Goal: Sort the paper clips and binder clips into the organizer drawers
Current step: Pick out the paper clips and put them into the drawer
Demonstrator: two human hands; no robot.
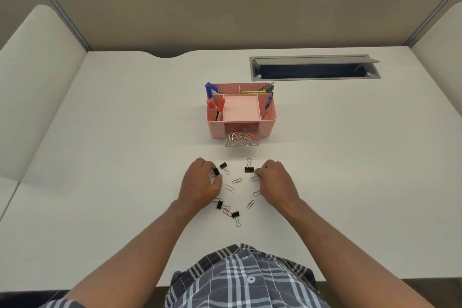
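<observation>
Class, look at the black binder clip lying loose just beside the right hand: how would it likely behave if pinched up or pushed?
The binder clip looks small, so probably light. Its boxy body lies flat, so it should slide, not roll. The wire handles may swing when pinched.

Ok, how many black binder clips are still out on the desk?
5: one in the left hand at, others at. Hands may hide more.

The desk (125, 157) has a smooth, matt, off-white top. The organizer (268, 120) looks like matt pink plastic, and its drawer (241, 141) is clear plastic holding shiny wire paper clips (240, 135). The binder clips (249, 169) have matt black bodies with bright metal handles. The shirt (240, 280) is woven checked cloth.
</observation>
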